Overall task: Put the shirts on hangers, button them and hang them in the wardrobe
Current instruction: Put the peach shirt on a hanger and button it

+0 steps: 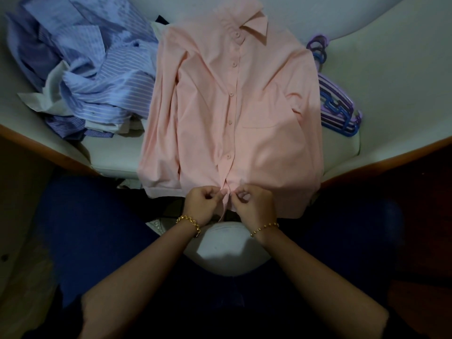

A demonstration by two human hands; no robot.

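Pink cloth is pinched between the fingers (213, 195) of the left hand (199, 204) and the fingertips (241, 194) of the right hand (254, 204). Both hands are curled tight on the button strip at the very bottom of the pink shirt (256, 99), almost touching each other. Whether the last button is through its hole cannot be told. A gold bracelet (189, 222) circles the left wrist and a thinner beaded one (265, 228) the right.

Above the hands, 5 buttons (230, 94) run up the front in a line, all fastened, to the collar (256, 25) at the far end. The shirt lies front up and mostly smooth along the middle of the white surface (391, 81), its hem hanging over the near edge. 1 sleeve lies folded down its left side, and a chest pocket (264, 133) shows on the right half.

Just beside the shirt's right edge lies a stack of purple and blue hangers (340, 106). On the left side of the surface sits a crumpled heap of blue and purple striped shirts (97, 77), touching the pink sleeve. A wooden rim (49, 152) borders the near edge.
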